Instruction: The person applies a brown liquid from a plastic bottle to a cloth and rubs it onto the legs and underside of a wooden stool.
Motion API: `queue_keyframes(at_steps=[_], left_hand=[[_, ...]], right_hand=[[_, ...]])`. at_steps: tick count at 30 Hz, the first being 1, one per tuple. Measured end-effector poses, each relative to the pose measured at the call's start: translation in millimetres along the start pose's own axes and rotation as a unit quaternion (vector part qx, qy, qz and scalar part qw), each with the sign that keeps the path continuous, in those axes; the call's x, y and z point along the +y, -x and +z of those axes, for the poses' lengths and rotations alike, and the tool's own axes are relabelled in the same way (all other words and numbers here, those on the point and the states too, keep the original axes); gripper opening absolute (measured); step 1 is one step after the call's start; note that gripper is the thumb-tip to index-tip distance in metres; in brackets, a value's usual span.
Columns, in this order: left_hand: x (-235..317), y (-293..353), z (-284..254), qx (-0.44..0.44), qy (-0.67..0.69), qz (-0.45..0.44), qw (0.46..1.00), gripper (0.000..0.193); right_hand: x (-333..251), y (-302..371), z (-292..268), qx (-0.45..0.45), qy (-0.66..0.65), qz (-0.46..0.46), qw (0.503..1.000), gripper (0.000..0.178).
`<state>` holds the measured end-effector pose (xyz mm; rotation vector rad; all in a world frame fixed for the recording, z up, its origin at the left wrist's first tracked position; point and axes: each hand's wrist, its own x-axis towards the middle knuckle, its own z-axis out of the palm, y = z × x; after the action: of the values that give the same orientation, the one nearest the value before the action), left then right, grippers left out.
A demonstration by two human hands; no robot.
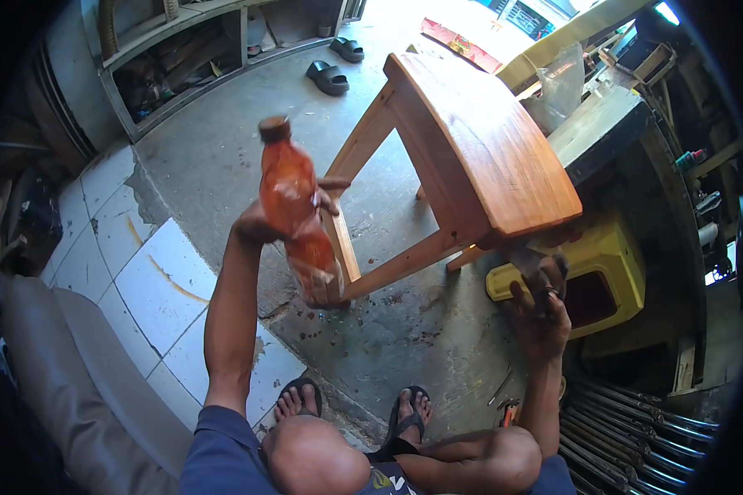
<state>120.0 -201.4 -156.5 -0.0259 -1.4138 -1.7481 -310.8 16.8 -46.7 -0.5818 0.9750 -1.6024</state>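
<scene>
My left hand (260, 221) is closed round the middle of a clear plastic bottle (289, 186) with a dark cap. The bottle is tilted, and reddish-orange stain coats or fills much of it. In front of me stands a wooden stool (495, 148) with a glossy orange-brown top and paler legs. My right hand (541, 318) grips what looks like a flat paintbrush (527, 262), partly blurred. Its tip meets or nearly meets the stool's near right end, below the top's edge; the exact contact is hidden.
A yellow plastic stool (627, 272) lies on its side beyond my right hand. Metal rods (636, 437) are piled at lower right. Black slippers (328, 78) lie near a shelf unit (239, 41). A grey padded seat (99, 388) is at left. Dark drops spot the concrete floor (388, 363).
</scene>
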Motion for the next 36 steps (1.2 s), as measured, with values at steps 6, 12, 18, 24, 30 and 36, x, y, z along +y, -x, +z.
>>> queue_keyframes(at_steps=[6,12,18,24,30,36], left_hand=[[13.8,-43.0,-84.8,0.047,0.009,-0.06,0.997,0.075],[9.2,-90.4,-113.5,0.048,-0.064,-0.161,0.984,0.085],[-3.2,-99.2,-123.2,0.015,-0.089,-0.203,0.975,0.079],[-1.3,-59.2,-101.4,0.114,-0.077,-0.183,0.973,0.079],[44.7,63.7,-35.0,0.204,-0.126,-0.197,0.95,0.08],[-1.2,78.0,69.4,0.232,-0.024,-0.113,0.966,0.056]], right_hand=[[19.0,-24.2,13.4,-0.02,0.138,0.16,0.977,0.032],[27.5,-67.8,34.5,0.101,-0.076,0.016,0.992,0.025],[16.4,-70.8,44.4,0.081,-0.07,-0.004,0.994,0.034],[9.3,-87.6,38.0,0.099,-0.073,-0.002,0.992,0.027],[24.2,-168.6,45.8,-0.116,-0.073,0.008,0.991,0.037],[-29.2,-259.0,42.3,-0.042,0.125,-0.069,0.989,0.024]])
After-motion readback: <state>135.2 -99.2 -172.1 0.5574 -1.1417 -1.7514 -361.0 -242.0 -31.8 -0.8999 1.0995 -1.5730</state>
